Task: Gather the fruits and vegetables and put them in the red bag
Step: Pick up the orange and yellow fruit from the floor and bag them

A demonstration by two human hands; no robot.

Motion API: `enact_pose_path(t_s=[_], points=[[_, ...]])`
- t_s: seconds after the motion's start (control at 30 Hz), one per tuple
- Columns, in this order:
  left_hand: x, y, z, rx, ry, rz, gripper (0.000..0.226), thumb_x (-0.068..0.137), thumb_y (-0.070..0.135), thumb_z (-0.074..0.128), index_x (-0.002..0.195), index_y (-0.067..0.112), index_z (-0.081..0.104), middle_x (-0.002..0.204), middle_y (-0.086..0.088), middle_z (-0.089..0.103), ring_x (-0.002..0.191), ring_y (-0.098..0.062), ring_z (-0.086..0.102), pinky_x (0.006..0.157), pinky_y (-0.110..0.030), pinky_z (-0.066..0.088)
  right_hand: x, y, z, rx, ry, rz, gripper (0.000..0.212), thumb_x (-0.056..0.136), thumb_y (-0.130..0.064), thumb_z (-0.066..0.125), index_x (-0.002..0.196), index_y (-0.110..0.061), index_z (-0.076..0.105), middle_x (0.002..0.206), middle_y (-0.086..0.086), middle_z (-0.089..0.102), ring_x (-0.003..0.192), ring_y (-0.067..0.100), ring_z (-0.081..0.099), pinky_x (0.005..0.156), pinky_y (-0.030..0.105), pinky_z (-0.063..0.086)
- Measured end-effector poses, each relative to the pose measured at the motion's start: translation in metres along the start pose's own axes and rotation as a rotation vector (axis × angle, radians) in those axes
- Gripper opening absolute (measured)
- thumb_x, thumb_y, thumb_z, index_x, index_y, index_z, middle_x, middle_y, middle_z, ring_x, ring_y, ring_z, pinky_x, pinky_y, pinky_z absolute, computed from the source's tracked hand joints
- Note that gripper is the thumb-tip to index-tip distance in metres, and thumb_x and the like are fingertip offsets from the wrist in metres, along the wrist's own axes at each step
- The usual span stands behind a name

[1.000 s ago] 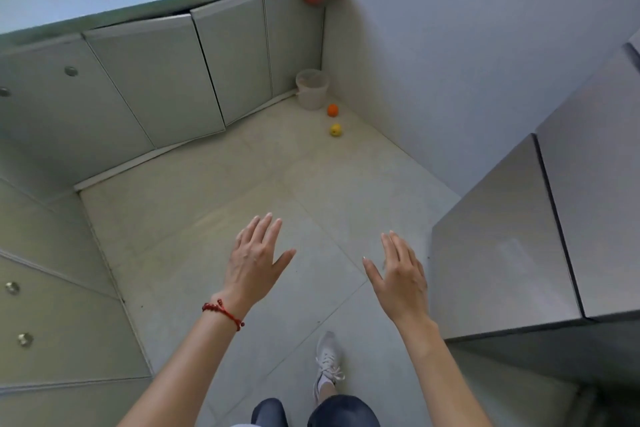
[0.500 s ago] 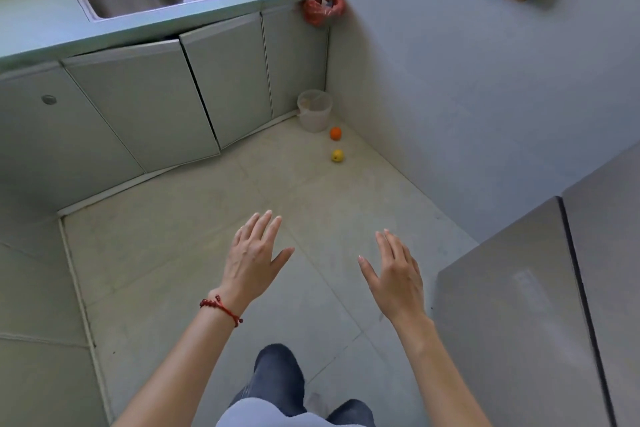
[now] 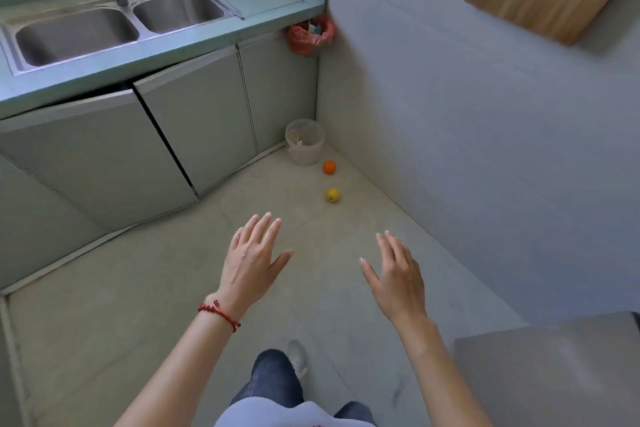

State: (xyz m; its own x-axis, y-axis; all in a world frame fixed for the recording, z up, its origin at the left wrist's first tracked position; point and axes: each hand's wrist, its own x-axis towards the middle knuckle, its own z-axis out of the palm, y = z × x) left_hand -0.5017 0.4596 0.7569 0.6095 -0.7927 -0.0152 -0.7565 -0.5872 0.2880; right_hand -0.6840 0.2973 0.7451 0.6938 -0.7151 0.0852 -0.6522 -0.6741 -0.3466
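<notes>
She's a step closer to the corner than a sec ago; both hands came along out front, nothing picked up yet. Left hand (image 3: pixel 251 262), w/ a red string bracelet (image 3: pixel 219 314) on the wrist, is spread flat, fingers straight, empty. Right hand (image 3: pixel 398 274) likewise, fingers apart and holding nothing. Further on, a yellow fruit (image 3: pixel 332 194) lies on the floor (image 3: pixel 138 288) near the wall, then an orange (image 3: pixel 329 167) just beyond it, right beside a pale plastic bucket (image 3: pixel 304 142). Up past that, the red bag (image 3: pixel 310 35) hangs at the end of the bench (image 3: pixel 263 2), above the bucket. So approx. zero done: fruits now nearer, prob. a crouch and reach comes next.
</notes>
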Motion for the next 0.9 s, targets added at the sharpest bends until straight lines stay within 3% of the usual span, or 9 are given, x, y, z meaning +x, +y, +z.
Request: enact_pose_path(t_s=[0.2,0.37,0.9], points=[[0.107,-0.016,-0.016,0.009,0.000,0.040,0.077,0.090,0.061,0.011,0.124,0.006,0.053,0.128,-0.017,0.057,0.121,-0.038,0.051,0.096,-0.050,0.044,0.105,-0.014,0.002,-0.037,0.026,-0.007,0.056,0.084,-0.041,0.049,0.125,-0.004,0.053,0.130,0.018,0.055,0.119,0.032,0.053,0.093,0.041,0.046],[0.191,-0.022,-0.014,0.022,-0.019,0.048,0.075,0.091,0.060,0.012,0.124,0.007,0.053,0.128,-0.016,0.058,0.120,-0.036,0.052,0.096,-0.049,0.044,0.186,-0.011,0.012,-0.085,-0.017,-0.028,0.058,0.084,-0.045,0.038,0.121,-0.005,0.057,0.126,0.017,0.059,0.115,0.031,0.057,0.089,0.040,0.050],[0.451,-0.022,-0.002,0.056,-0.128,-0.024,0.079,0.090,0.061,0.008,0.123,0.007,0.055,0.126,-0.015,0.059,0.118,-0.037,0.054,0.094,-0.050,0.044,0.457,0.035,0.036,-0.102,-0.061,-0.053,0.059,0.083,-0.047,0.039,0.118,-0.005,0.059,0.123,0.016,0.061,0.112,0.031,0.060,0.087,0.040,0.051]])
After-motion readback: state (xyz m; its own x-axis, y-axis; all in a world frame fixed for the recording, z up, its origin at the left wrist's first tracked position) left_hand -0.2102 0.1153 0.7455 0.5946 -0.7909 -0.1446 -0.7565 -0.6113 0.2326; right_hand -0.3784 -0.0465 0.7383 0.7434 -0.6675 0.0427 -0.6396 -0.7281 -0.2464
